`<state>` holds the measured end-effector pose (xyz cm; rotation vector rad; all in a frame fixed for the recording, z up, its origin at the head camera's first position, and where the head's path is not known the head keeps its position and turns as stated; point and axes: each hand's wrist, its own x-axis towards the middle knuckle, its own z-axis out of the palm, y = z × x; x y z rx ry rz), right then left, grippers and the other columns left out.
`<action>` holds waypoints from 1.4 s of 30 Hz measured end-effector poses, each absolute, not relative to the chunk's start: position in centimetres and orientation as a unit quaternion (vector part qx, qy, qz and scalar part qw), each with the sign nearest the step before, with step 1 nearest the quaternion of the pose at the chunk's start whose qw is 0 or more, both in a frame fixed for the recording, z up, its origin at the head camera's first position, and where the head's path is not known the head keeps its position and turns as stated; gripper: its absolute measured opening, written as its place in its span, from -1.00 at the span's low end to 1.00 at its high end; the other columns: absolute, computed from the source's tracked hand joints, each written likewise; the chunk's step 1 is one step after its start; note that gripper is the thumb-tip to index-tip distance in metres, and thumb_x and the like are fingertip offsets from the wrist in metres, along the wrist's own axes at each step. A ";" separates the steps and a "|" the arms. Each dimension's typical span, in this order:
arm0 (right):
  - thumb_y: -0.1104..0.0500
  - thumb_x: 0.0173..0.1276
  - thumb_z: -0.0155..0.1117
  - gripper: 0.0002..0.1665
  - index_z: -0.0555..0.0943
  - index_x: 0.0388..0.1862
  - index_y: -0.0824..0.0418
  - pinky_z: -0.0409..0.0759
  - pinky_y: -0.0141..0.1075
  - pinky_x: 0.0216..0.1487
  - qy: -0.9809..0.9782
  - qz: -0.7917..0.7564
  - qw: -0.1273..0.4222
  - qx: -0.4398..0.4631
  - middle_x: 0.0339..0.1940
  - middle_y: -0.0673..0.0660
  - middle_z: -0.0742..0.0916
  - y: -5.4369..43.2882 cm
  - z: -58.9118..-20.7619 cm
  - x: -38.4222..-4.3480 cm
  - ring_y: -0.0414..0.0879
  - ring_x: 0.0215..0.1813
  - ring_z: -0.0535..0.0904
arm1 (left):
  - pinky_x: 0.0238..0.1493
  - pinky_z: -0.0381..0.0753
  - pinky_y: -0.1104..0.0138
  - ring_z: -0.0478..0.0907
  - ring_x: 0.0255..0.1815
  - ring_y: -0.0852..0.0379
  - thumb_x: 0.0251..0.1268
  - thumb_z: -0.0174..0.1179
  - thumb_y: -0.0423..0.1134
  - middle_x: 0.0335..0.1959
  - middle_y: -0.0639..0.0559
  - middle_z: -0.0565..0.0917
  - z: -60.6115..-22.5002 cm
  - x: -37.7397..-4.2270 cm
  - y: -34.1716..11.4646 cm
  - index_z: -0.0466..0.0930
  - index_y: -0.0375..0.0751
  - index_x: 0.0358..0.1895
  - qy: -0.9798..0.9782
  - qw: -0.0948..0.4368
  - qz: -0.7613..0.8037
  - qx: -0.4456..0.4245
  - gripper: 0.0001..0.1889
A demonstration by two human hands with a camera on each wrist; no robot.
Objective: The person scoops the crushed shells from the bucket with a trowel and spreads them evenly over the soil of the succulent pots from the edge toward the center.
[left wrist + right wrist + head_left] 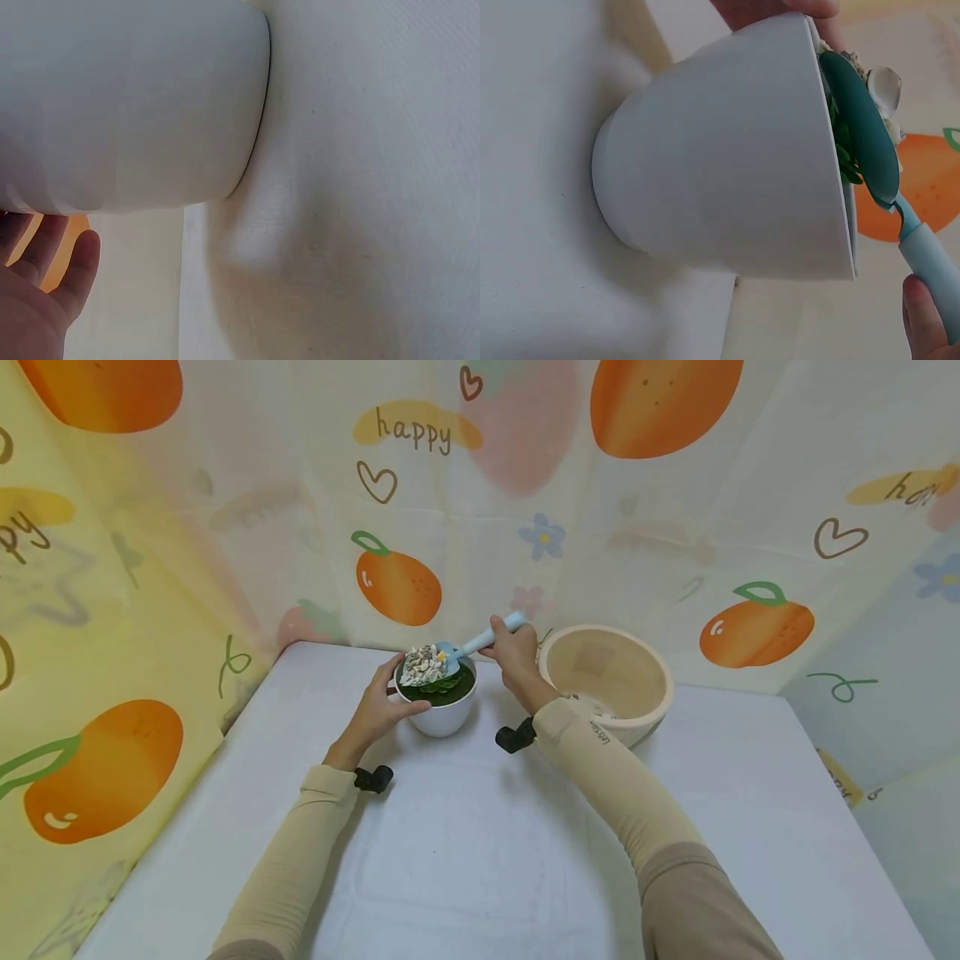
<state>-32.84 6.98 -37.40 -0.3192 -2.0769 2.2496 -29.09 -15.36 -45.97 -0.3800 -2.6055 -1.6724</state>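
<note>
A white flower pot (441, 722) with dark soil and a green plant (442, 686) stands upright on the table. My left hand (377, 703) grips its left side, thumb along the near rim. Held by its handle in my right hand (514, 655) is a light-blue garden trowel (486, 638). Its scoop, heaped with white and grey shell-like pieces (424, 665), sits over the pot's opening. The right wrist view shows the scoop (864, 131) nearly level with the rim, just above the leaves. In the left wrist view, fingers (79, 270) lie beside the pot (135, 112).
Right of the pot stands a large cream tub (666, 693) with some small bits at its bottom, partly behind my right forearm. A white cloth covers the table (465, 860). Printed curtains (480, 527) hang close behind the back edge and at both sides.
</note>
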 end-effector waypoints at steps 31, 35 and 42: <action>0.05 0.48 0.13 -0.55 0.39 0.06 0.42 0.71 -0.05 -0.07 -0.749 0.657 0.070 -0.047 -0.12 0.36 0.64 6.0 -37.2 -32.3 0.24 -0.17 0.74 | 0.38 0.27 -0.10 0.13 0.49 -0.13 0.05 0.46 -0.16 0.52 -0.18 0.13 -46.8 -29.4 -15.6 -0.01 -0.17 0.55 -0.829 0.014 -0.547 -0.119 0.03; 0.05 0.48 0.13 -0.53 0.39 0.09 0.43 0.72 -0.12 -0.11 -0.748 0.658 0.068 -0.060 -0.08 0.39 0.65 6.2 -37.0 -32.3 0.24 -0.16 0.74 | 0.38 0.28 -0.07 0.13 0.49 -0.11 0.04 0.46 -0.16 0.53 -0.17 0.12 -46.8 -29.3 -15.5 -0.02 -0.17 0.55 -0.829 0.010 -0.547 -0.117 0.04; 0.04 0.48 0.13 -0.51 0.38 0.12 0.42 0.73 -0.31 -0.20 -0.749 0.655 0.067 -0.069 -0.03 0.37 0.63 6.4 -36.5 -32.4 0.19 -0.14 0.74 | 0.37 0.29 -0.02 0.13 0.49 -0.11 0.04 0.46 -0.20 0.54 -0.17 0.11 -46.4 -29.2 -15.7 -0.04 -0.17 0.56 -0.832 0.009 -0.541 -0.118 0.05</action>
